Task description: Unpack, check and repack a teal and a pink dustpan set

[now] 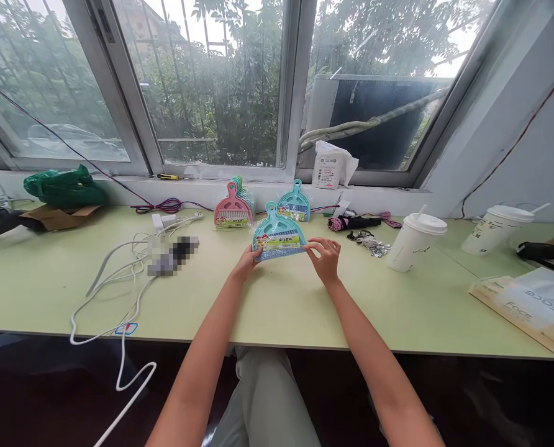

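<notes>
I have the left hand [246,263] and right hand [324,256] pinching the film-wrapped teal dustpan [278,233] by its lower corners, over the tabletop [286,310]. I expect it light and stiff (slippery, though), best held at the rim.

Through metal-framed windows [294,87] I see trees [221,93] in daylight; below runs a pale green surface [286,310], rightward a whitish wall [495,112].

The left hand [246,263] and right hand [324,257] hold a wrapped teal dustpan set [277,233] by its lower corners above the green table [286,310], near a pink dustpan set [231,205] and two white cups [414,243].
</notes>
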Available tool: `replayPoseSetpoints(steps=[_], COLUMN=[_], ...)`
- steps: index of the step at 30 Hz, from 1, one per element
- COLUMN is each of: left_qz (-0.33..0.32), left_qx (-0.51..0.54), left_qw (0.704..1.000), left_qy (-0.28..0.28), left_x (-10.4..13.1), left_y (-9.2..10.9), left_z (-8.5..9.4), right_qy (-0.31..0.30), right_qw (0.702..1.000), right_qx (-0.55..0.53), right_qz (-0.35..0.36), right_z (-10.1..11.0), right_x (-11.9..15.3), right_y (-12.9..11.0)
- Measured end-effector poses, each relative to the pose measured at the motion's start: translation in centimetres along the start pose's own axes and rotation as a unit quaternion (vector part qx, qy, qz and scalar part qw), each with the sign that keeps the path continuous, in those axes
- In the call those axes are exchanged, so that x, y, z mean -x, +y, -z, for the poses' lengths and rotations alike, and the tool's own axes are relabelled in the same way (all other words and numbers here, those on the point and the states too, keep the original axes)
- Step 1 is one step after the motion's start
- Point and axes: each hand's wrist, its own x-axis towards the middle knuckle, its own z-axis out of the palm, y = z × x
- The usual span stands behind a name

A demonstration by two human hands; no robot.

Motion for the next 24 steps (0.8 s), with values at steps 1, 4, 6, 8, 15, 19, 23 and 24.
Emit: replayPoseSetpoints(steps=[1, 4, 6, 8, 15, 19, 23, 24], left_qz=[0.004, 0.014, 0.017, 0.018, 0.011, 0.004, 0.004, 0.004], left_qx=[-0.004, -0.011, -0.018, -0.027, -0.045, -0.048, -0.042, -0.04], left_qw=[1.0, 0.999, 0.998, 0.997, 0.997, 0.996, 0.998, 0.998], left_qy=[-0.009, -0.046, -0.065, -0.063, -0.068, -0.07, -0.047, -0.039], left_x=[0.2, 0.7, 0.9, 0.9, 0.6, 0.6, 0.2, 0.0], left_y=[0.0, 0.1, 0.1, 0.0, -0.1, -0.4, -0.7, -0.7], left_z=[-0.1, -0.6, -0.8, -0.9, -0.8, -0.9, -0.8, -0.8], right_qy=[0.005, 0.019, 0.031, 0.042, 0.029, -0.004, -0.029, -0.036], right_qw=[1.0, 1.0, 0.999, 0.998, 0.995, 0.994, 0.992, 0.992], right_qx=[0.001, 0.01, 0.012, 0.002, -0.044, -0.028, -0.042, -0.052], right_qz=[-0.005, -0.021, -0.038, -0.052, -0.088, -0.104, -0.113, -0.113], right_z=[0.0, -0.1, -0.1, -0.1, -0.7, -1.2, -1.6, -1.7], right_x=[0.0, 0.0, 0.0, -0.1, -0.2, 0.1, 0.2, 0.2], right_y=[0.1, 0.2, 0.3, 0.3, 0.4, 1.0, 1.6, 1.7])
